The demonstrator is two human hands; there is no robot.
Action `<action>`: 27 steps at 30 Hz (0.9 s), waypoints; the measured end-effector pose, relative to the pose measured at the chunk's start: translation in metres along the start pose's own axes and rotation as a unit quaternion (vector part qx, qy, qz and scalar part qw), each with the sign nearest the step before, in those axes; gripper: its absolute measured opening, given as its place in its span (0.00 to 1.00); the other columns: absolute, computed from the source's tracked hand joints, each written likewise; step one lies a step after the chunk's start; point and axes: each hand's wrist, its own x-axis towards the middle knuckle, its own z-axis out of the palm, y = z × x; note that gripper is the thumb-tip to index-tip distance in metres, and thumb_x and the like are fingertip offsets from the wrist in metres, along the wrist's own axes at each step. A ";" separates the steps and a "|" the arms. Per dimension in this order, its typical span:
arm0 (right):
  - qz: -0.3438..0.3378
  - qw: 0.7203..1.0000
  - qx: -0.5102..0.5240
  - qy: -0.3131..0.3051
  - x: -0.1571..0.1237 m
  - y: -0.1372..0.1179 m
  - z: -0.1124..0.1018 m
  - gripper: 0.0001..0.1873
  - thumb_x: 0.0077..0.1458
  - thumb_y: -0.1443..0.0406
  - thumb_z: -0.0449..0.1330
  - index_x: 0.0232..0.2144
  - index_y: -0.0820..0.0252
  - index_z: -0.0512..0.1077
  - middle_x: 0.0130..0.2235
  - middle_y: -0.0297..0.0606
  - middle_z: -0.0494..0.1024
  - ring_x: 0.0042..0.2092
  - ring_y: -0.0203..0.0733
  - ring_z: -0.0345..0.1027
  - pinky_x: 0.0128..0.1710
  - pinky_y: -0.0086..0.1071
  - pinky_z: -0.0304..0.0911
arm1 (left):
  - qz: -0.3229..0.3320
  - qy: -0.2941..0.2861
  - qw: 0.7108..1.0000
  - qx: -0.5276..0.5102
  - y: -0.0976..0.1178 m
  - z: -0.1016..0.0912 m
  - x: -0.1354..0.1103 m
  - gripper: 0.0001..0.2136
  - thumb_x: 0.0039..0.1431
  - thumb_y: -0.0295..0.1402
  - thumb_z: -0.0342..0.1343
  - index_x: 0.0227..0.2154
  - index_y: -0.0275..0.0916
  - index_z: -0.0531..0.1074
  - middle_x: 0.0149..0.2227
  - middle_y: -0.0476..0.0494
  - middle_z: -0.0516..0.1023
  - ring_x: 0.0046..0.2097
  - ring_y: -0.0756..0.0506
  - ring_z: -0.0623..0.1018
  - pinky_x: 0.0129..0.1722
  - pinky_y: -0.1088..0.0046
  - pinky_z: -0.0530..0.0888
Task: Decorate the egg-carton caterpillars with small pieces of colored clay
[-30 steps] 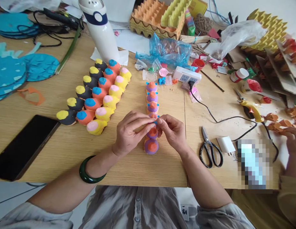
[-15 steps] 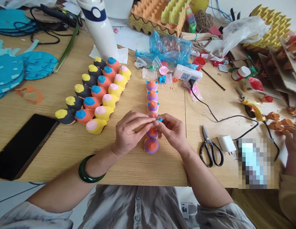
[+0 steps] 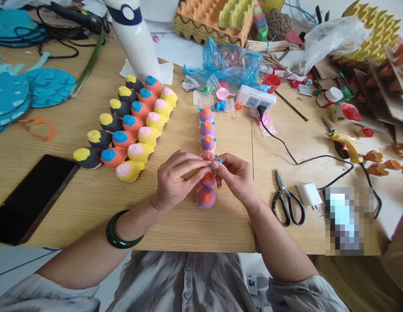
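My left hand [image 3: 180, 175] and my right hand [image 3: 234, 175] meet at the fingertips above a row of egg-carton cups [image 3: 207, 197] coloured purple with orange tops. A small blue piece of modelling clay [image 3: 220, 160] shows at the right thumb and forefinger, which are pinched together. The left thumb and fingers are pinched too, touching the right fingertips; what lies between them is hidden. Farther cups in the row carry small blue bits at their sides. The nearest cup has no blue bits, and my hands partly cover the middle ones.
Left stand three rows of painted cups [image 3: 120, 138], a white bottle [image 3: 133, 39] and a black phone [image 3: 32, 199]. On the right lie scissors [image 3: 286, 201], a charger [image 3: 309, 195], a power strip [image 3: 256, 99] with its cord, and yellow-handled pliers [image 3: 346, 145]. Another person's arm [image 3: 401, 216] is at the right edge.
The blue clay has shifted slightly up and right at the right fingertips. My hands otherwise stay in place. The other person's hand at the right has drawn toward the frame edge.
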 end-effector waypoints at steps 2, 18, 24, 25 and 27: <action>0.000 1.000 0.012 -0.001 0.000 0.000 0.000 0.26 0.47 0.47 0.77 0.33 0.59 0.76 0.24 0.27 0.75 0.21 0.29 0.65 0.18 0.24 0.65 | 0.003 0.000 1.000 0.007 0.000 0.000 0.000 0.05 0.67 0.24 0.65 0.42 0.40 0.82 0.38 0.46 0.85 0.40 0.47 0.82 0.44 0.71 0.78; -0.109 0.990 -0.048 0.076 -0.004 0.002 -0.001 0.14 0.60 0.54 0.70 0.38 0.56 0.76 0.32 0.32 0.79 0.27 0.33 0.71 0.27 0.30 0.71 | -0.176 0.035 0.982 -0.060 -0.005 0.002 0.000 0.05 0.68 0.34 0.65 0.39 0.43 0.85 0.37 0.48 0.86 0.37 0.47 0.83 0.42 0.71 0.79; -0.011 0.991 0.121 0.058 0.003 -0.005 -0.011 0.12 0.52 0.63 0.68 0.40 0.56 0.76 0.39 0.33 0.78 0.31 0.31 0.68 0.21 0.24 0.65 | -0.326 0.030 0.913 -0.242 -0.007 0.004 -0.003 0.11 0.66 0.43 0.66 0.43 0.43 0.86 0.36 0.47 0.84 0.35 0.48 0.82 0.38 0.72 0.82; 0.003 0.990 0.130 0.054 0.004 -0.006 -0.011 0.12 0.52 0.63 0.68 0.40 0.56 0.76 0.37 0.32 0.77 0.30 0.31 0.66 0.20 0.23 0.63 | -0.332 0.026 0.908 -0.255 -0.007 0.004 -0.003 0.11 0.65 0.43 0.67 0.43 0.43 0.86 0.36 0.47 0.84 0.35 0.48 0.82 0.38 0.72 0.82; 0.023 0.990 0.129 0.047 0.003 -0.007 -0.009 0.11 0.53 0.60 0.69 0.39 0.57 0.76 0.30 0.29 0.73 0.27 0.30 0.63 0.19 0.23 0.59 | -0.337 0.022 0.901 -0.273 -0.006 0.005 -0.004 0.11 0.64 0.41 0.69 0.44 0.43 0.87 0.39 0.47 0.85 0.34 0.49 0.83 0.38 0.72 0.82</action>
